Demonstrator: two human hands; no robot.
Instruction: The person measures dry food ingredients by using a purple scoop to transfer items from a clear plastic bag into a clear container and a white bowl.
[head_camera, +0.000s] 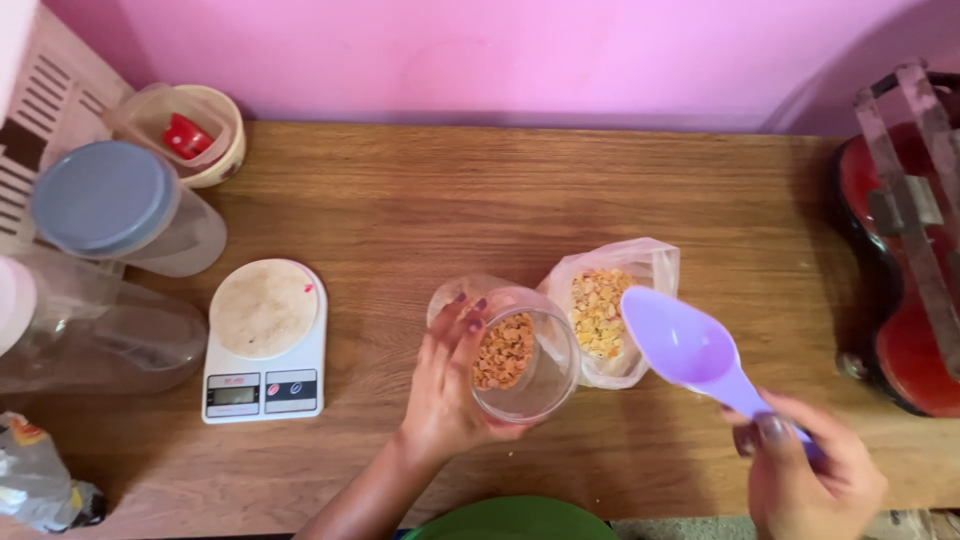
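The left hand (447, 385) wraps its fingers (470, 318) around a clear jar (530, 375), tilted toward the camera on the wooden counter (420, 200), with orange-brown grains lying inside against its lower side. The right hand (805, 470) grips the handle of a lilac scoop (690, 350), fingers clenched around it; the scoop's empty bowl hangs just beside the jar and over the edge of a clear bag (615, 310). The bag stands open just right of the jar, holding yellow and orange grains.

Left of the jar sits a white kitchen scale (265, 345) with a round plate and a small grey display panel at its front. Further left lie a clear bottle (100, 330) on its side, a tub with a grey-blue lid (105, 195), and a cream tub (205, 130) with a red piece inside. A crumpled printed wrapper (35, 475) lies at the near left corner. A red and black thing (900, 250) fills the right edge.
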